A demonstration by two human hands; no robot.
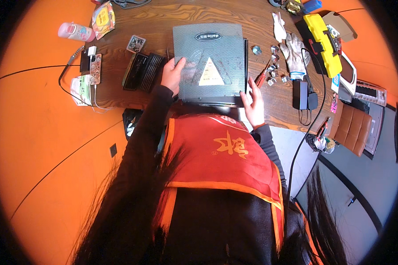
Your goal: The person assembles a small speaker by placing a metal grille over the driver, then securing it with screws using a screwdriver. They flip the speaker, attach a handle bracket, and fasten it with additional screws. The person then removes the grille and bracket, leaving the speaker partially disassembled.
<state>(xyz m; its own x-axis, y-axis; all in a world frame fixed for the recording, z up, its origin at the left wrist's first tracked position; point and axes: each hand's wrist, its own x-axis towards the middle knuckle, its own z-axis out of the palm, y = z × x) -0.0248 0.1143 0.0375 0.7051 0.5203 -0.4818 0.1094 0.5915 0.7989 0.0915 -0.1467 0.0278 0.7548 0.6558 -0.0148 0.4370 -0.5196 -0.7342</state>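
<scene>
From the left, we see a pink bottle (76, 32) and a patterned phone (95, 69), then black finned parts (152, 72) on the wooden surface (157, 31). Next, our left grip (172, 77) grasps the left side of a flat grey case (208, 48), thumb over its perforated top, fingers mostly hidden. The case lies in front of us at the near edge of the surface; we can't tell whether it rests there or is lifted. We judge it stiff, probably metal and fairly heavy, its mesh less slippery than its smooth rim; opposite sides look the best places to hold, clear of the triangular label (211, 74). Our right grip (254, 106) spreads around the near right corner, and we can't tell how firmly it closes. Beyond lie a red-handled tool (262, 77), a pale glove (293, 53) and a yellow-and-black toolbox (323, 44).
</scene>
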